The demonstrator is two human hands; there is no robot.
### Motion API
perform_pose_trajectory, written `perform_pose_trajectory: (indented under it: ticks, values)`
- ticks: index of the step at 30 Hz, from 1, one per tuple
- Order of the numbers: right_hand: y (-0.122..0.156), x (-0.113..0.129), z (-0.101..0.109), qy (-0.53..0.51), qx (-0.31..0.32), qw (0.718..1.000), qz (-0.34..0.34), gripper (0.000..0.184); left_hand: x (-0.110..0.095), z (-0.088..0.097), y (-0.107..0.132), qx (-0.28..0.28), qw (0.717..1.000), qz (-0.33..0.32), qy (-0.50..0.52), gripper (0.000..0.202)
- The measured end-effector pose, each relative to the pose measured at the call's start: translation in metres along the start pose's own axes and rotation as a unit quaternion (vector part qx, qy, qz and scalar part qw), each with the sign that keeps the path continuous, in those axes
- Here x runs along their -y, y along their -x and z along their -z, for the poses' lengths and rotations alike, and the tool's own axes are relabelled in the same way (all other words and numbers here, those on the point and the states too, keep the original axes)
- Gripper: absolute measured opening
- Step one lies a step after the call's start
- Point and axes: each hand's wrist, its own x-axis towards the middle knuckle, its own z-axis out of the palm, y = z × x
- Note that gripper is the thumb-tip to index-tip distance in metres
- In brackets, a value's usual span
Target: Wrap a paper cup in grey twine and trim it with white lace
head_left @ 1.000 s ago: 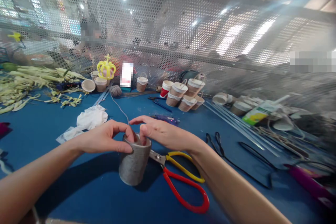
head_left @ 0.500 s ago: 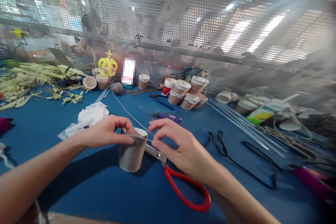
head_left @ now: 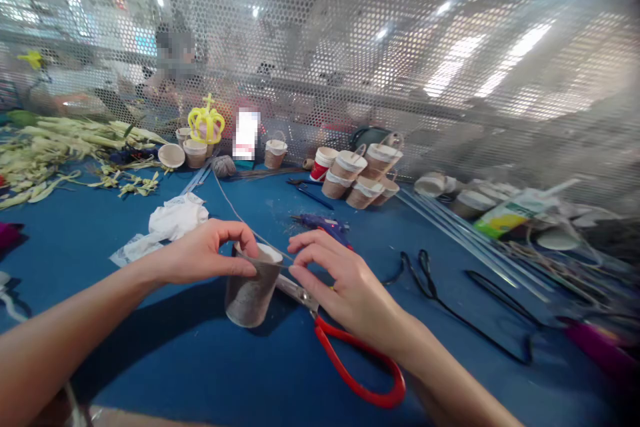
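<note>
A grey cup (head_left: 250, 297) with a pale inside stands on the blue table in front of me. My left hand (head_left: 227, 252) grips its rim, fingers inside and thumb pressed on the outer wall. A thin grey yarn (head_left: 233, 203) runs from a small yarn ball (head_left: 223, 165) towards my hands, and a strand lies along the cup just below the rim. To the right of the cup, my right hand (head_left: 330, 273) pinches the strand between thumb and index finger. Red-handled scissors (head_left: 357, 363) lie beneath that hand, their blades partly hidden behind the cup.
Beyond my hands lie a glue gun (head_left: 323, 221) and pliers (head_left: 310, 192). Crumpled white material (head_left: 177, 217) is at the left. Several small pots (head_left: 353, 177) are stacked at the back before a perforated metal screen (head_left: 320, 33). Clear sticks (head_left: 460, 240) and a black cord (head_left: 465, 317) lie right.
My hands keep nearly the same hold on the cup and yarn. The cup tilts very slightly, and the view has shifted a little.
</note>
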Motion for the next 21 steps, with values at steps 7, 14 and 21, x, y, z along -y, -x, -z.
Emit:
perform_pose_trajectory:
  ticks: [7, 14, 21]
  values:
    - [0.000, -0.005, -0.004, -0.010, 0.004, 1.000, 0.010, 0.014, 0.001, 0.000, -0.001, -0.001, 1.000, 0.000, -0.012, 0.014]
    - [-0.001, -0.008, -0.005, -0.020, 0.013, 1.000, -0.001, 0.015, 0.001, 0.000, -0.002, 0.002, 1.000, -0.005, -0.012, 0.014]
    - [-0.002, -0.012, -0.008, -0.036, 0.018, 0.999, -0.007, 0.014, 0.000, 0.000, -0.003, 0.007, 1.000, -0.006, 0.002, 0.013]
